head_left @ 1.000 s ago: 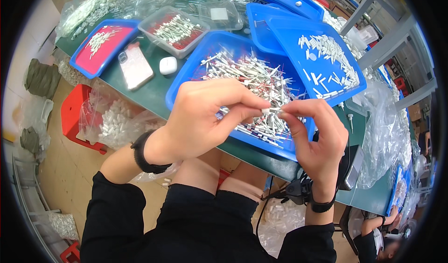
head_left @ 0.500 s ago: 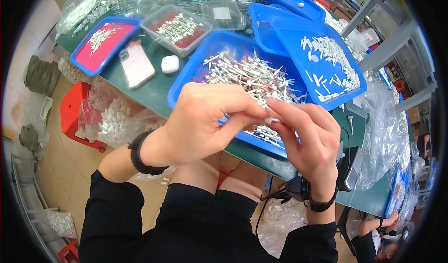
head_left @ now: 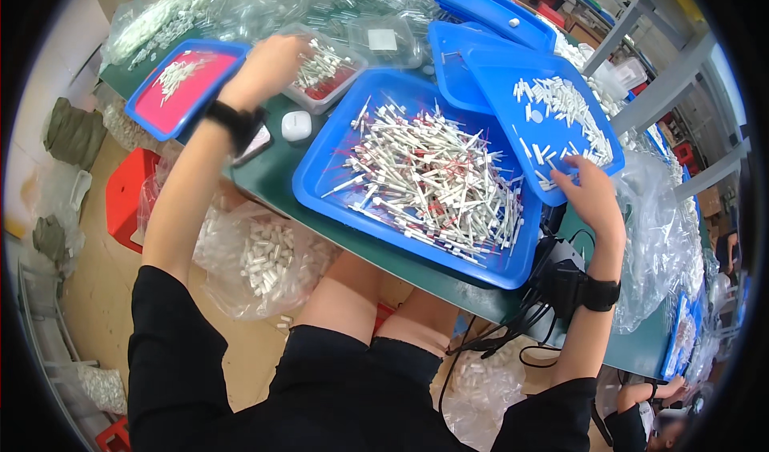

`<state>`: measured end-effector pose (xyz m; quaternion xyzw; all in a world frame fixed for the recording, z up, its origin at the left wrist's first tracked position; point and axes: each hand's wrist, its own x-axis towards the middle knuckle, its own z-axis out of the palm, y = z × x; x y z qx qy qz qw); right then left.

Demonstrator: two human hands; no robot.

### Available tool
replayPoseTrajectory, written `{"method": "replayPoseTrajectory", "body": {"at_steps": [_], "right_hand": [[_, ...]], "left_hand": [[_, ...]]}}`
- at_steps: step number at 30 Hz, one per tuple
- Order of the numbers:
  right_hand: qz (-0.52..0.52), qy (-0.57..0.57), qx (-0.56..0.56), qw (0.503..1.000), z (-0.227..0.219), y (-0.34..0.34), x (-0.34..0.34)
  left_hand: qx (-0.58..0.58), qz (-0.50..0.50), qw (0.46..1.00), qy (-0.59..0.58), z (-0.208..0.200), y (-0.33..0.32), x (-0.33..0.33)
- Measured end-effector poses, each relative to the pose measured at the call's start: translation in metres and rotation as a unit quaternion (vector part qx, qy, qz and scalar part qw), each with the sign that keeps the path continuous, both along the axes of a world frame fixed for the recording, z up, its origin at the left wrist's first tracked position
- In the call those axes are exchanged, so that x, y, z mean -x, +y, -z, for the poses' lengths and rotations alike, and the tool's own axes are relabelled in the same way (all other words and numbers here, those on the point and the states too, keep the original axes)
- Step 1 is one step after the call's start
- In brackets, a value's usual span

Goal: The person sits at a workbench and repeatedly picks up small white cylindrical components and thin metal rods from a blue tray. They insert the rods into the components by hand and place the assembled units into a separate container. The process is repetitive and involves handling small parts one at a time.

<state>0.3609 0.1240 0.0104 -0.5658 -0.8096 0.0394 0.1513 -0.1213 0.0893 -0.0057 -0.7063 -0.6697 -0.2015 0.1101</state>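
Observation:
My left hand (head_left: 274, 66) reaches over the clear plastic container (head_left: 356, 71), its fingertips by the thin white and greenish sticks (head_left: 322, 61) inside; whether they hold one is hidden. At the near end of the upper blue tray (head_left: 498, 83) is my right hand (head_left: 594, 194), thumb and forefinger apart beside small white tubes (head_left: 569, 103). Between my arms stands a large blue tray (head_left: 320, 194), heaped with thin white sticks (head_left: 432, 175), some with red wires.
A blue tray with a pink base (head_left: 146, 114) lies left, near a white case (head_left: 296, 126) and a partly covered phone (head_left: 255, 143). Cables and a black device (head_left: 561, 272) sit by my right wrist. Bags of white pieces (head_left: 268, 256) and a red stool (head_left: 128, 195) stand below the table.
My hands were together over the large tray, fingers on a small white piece. They have parted: the left to the clear container, the right to the tray of tubes.

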Motion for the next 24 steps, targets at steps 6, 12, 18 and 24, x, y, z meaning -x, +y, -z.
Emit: {"method": "replayPoseTrajectory", "body": {"at_steps": [6, 12, 18, 24], "right_hand": [[-0.046, -0.004, -0.004, 0.999, 0.001, -0.001, 0.028], [-0.034, -0.019, -0.045, 0.998, 0.009, 0.001, 0.031], [0.006, 0.060, -0.110, 0.992, -0.005, -0.011, 0.033], [0.002, 0.117, -0.128, 0.985, -0.016, -0.033, 0.040]], "left_hand": [[0.074, -0.030, 0.991, 0.110, 0.003, 0.006, 0.009], [0.024, 0.005, 0.995, 0.100, 0.009, 0.007, 0.011], [0.006, 0.070, 0.990, 0.119, 0.010, 0.008, 0.015], [0.082, 0.098, 0.981, 0.146, -0.004, 0.011, 0.005]]}}
